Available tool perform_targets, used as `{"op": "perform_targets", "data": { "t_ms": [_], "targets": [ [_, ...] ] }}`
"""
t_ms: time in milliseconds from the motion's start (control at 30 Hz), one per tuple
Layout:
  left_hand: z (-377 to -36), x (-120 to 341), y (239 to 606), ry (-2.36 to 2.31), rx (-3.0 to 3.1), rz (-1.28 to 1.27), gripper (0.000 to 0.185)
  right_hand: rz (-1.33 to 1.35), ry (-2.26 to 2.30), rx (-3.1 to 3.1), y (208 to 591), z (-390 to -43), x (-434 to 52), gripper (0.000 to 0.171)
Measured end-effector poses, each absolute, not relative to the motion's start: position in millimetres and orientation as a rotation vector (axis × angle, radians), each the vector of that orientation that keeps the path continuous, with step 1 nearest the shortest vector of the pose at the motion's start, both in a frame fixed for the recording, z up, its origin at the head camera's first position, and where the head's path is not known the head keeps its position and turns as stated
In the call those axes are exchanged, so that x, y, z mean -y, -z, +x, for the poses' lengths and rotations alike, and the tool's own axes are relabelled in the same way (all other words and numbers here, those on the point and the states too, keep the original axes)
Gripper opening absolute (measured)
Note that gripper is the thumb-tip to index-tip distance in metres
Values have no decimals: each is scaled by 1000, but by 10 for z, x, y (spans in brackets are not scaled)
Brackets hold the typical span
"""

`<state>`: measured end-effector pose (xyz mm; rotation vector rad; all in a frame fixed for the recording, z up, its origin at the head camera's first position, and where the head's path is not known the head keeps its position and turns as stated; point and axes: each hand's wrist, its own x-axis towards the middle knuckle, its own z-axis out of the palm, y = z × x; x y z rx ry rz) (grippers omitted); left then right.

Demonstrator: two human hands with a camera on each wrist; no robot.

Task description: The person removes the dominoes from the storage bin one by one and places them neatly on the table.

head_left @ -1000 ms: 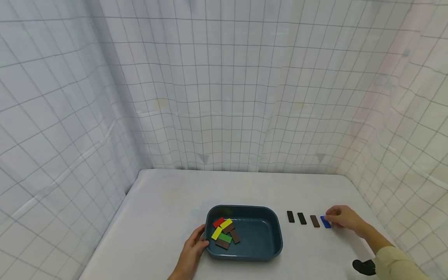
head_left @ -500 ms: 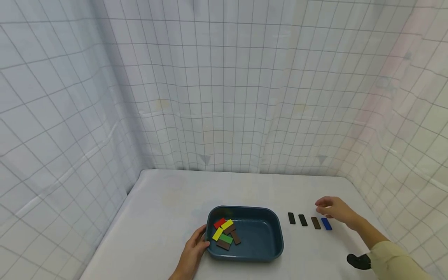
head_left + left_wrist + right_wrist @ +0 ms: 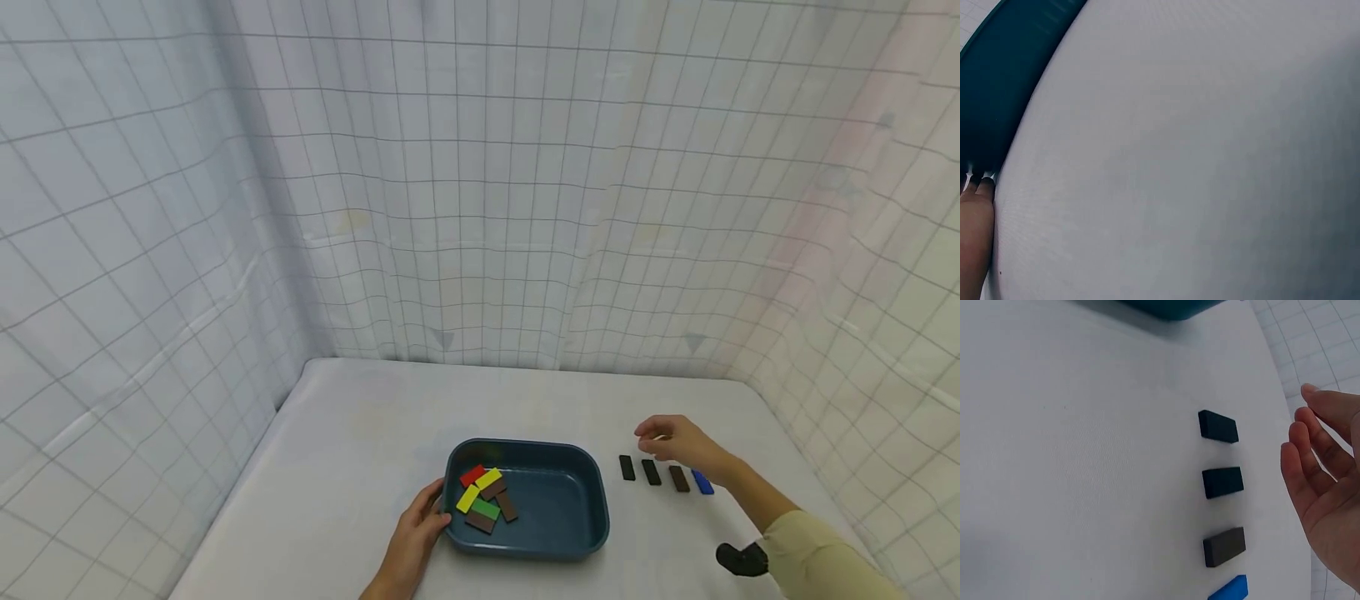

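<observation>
A dark blue rectangular plastic tray [image 3: 555, 521] stands on the white table, and my left hand [image 3: 408, 533] grips its left end, thumb at the near corner. Red [image 3: 472, 476], yellow [image 3: 467, 499], green [image 3: 486, 509] and brown [image 3: 507, 506] blocks lie heaped in its left half. Right of the tray, two black blocks [image 3: 627, 467], a dark brown block [image 3: 679, 478] and a blue block [image 3: 703, 482] form a spaced row. Above and behind this row hovers my right hand [image 3: 682, 442], its fingers loosely bent. Nothing is between its fingers in the right wrist view.
White cloth walls [image 3: 502, 208] with a grid pattern enclose the table [image 3: 360, 467] at the back and both sides. A black rounded object [image 3: 742, 559] shows beside my right sleeve [image 3: 813, 550].
My right hand has let go of the blue block, lifted, and moved left past the brown one. The blue block stays in the row. My left hand keeps its hold on the tray.
</observation>
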<state>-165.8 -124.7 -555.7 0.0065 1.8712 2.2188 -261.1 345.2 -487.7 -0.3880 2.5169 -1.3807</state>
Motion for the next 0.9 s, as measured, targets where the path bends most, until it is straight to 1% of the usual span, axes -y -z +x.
{"op": "perform_targets", "data": {
  "t_ms": [300, 500, 900],
  "targets": [
    [-1645, 1251, 5546, -2225, -1861, 15, 64, -524, 1334, -2497, 4754, -2672, -3058, 31],
    [-1656, 1260, 5540, -2210, -1865, 17, 64, -627, 1275, -2449, 4664, -2728, -2771, 19],
    [-1667, 1242, 5541, -2192, -1898, -11, 63, -874, 1085, -2297, 4577, -2817, -2050, 20]
  ]
}}
